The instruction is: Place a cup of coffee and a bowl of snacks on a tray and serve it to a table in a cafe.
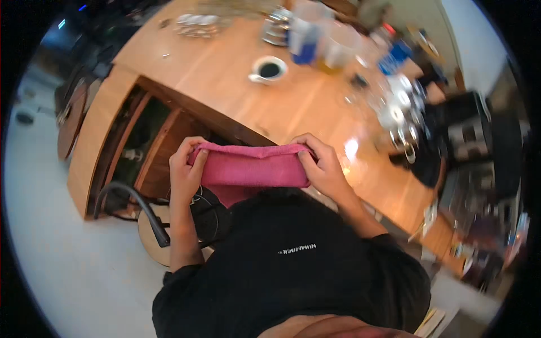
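A pink cloth [253, 170], folded into a wide band, is stretched between my hands in front of my black shirt. At its left end my left hand [188, 162] grips it, thumb on the near face and fingers behind. My right hand [320, 163] pinches the right end in the same way. The cloth's upper edge is folded over, and a loose part hangs below toward the left. Beyond it, on the wooden counter [225, 84], stands a white cup [269, 70] with dark liquid inside.
Blurred plastic jugs [304, 42] and a metal pot [276, 27] stand at the back of the counter. Glasses and metal cups [399, 110] crowd its right side, near a black machine [465, 132]. A stool [155, 234] stands at lower left, beside open shelving [138, 135].
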The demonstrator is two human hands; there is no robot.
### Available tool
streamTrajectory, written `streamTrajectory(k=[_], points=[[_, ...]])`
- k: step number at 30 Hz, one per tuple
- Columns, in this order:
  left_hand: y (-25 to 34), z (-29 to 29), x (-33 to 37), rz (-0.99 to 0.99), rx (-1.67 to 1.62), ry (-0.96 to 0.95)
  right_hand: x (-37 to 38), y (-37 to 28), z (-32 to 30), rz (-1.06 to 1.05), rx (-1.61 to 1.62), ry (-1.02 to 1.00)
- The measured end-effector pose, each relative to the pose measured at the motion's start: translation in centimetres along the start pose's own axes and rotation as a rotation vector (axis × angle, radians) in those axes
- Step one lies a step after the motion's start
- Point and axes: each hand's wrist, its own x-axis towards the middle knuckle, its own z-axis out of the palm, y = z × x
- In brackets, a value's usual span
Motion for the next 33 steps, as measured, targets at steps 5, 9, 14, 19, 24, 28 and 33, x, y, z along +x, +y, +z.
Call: streamTrajectory(k=[5, 9, 14, 19, 24, 28, 33], points=[[2.9, 9.5, 1.7, 0.135, -0.065, -0.23, -7.8, 1.1, -5.5, 0.113, -0.068, 0.234], [6.2, 17.4, 6.2, 0.139, 0.175, -0.174, -8.2, 5.8, -8.5, 0.264, -0.266, 0.451], [4.7, 23.7, 7.6, 0.588, 0.301, -0.031, -7.4, 6.9, -7.9, -0.008, -1.036, 0.7], [3.3, 26.4, 4.4, 0.578, 0.197, -0.193, -5.2, 9.7, -3.0, 0.055, -0.784, 0.518], [3.1, 26.9, 4.1, 0.602, 0.199, -0.433, -4.2, 13.9, -3.4, 0.142, -1.013, 0.504], [2.8, 27.1, 4.6, 0.591, 0.12, -0.499, -8.0, 12.8, -4.2, 0.176, -1.003, 0.487], [3.0, 26.9, 5.2, 0.658, 0.082, -0.533, -15.9, 11.6, -8.3, 0.489, -1.158, 0.475]])
